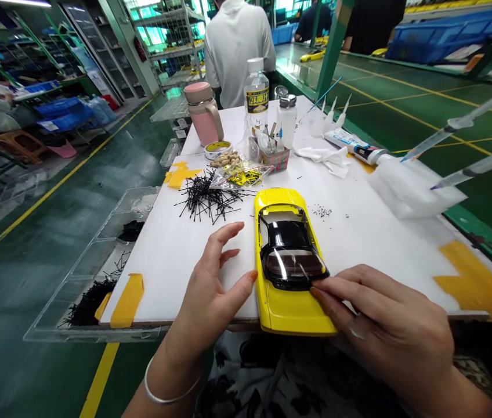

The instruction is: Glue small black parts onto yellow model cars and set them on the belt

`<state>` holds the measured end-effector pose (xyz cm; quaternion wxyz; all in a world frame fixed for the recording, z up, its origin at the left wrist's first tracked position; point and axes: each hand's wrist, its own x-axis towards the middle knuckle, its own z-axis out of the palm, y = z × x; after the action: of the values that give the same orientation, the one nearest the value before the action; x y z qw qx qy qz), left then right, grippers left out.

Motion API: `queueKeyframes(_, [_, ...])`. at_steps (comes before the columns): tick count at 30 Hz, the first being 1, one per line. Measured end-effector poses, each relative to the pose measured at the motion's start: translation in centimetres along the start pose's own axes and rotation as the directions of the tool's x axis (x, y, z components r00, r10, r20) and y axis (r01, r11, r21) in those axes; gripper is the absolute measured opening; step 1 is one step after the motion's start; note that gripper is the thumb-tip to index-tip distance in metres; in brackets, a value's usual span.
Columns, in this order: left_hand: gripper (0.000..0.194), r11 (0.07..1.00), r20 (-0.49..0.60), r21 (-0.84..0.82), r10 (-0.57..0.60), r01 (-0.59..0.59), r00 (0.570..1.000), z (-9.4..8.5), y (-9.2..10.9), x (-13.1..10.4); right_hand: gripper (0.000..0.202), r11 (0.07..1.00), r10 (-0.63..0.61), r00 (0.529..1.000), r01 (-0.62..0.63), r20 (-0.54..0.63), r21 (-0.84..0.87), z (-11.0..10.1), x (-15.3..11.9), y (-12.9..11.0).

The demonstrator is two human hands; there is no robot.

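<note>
A yellow model car body (298,310) lies on the white board (163,249) at its front edge. Set into its top is a black roof and window piece (289,235). My left hand (215,281) is left of the car, fingers apart and curved, thumb tip at the car's side. With thumb and fingers pinched together, my right hand (385,313) touches the rear right corner of the black piece. Whatever may be between those fingertips is too small to make out. Tiny black bits (322,212) lie right of the car.
Behind the car are a pile of thin black sticks (209,196), a bag of yellow parts (243,173), a pink mug (202,116) and bottles (287,122). Syringes (467,168) stand at right. A clear tray (84,278) sits left. A person (239,46) is beyond the board.
</note>
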<state>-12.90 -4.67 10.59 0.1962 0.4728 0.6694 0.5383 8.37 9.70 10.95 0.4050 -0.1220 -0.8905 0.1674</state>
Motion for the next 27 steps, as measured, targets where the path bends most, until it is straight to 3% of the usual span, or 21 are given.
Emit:
queueKeyframes(4, [0.077,0.999,0.067,0.036,-0.034,0.032,0.997,1.5,0.0,0.2,0.011,1.000,0.002,1.000,-0.002,0.002,-0.014,0.0,0.0,0.0])
queueKeyframes(9, [0.079,0.997,0.058,0.036,-0.075,0.073,0.996,2.7,0.5,0.7,0.011,1.000,0.027,0.999,-0.027,0.020,-0.001,0.0,0.2,-0.1])
queueKeyframes(18, [0.075,0.996,0.038,0.022,-0.089,0.088,0.995,2.9,0.5,0.8,0.021,0.999,0.038,0.999,-0.038,0.011,-0.004,-1.3,-0.7,0.5])
queueKeyframes(22, [0.076,0.995,0.035,0.022,-0.096,0.095,0.995,2.9,0.4,0.6,0.027,1.000,-0.003,0.997,0.002,0.072,0.018,-1.1,-1.4,0.8])
queueKeyframes(27, [0.074,0.995,0.034,0.028,-0.097,0.096,0.995,2.8,0.2,0.4,0.019,0.999,-0.004,0.993,-0.001,0.121,0.040,-0.5,-1.5,1.3])
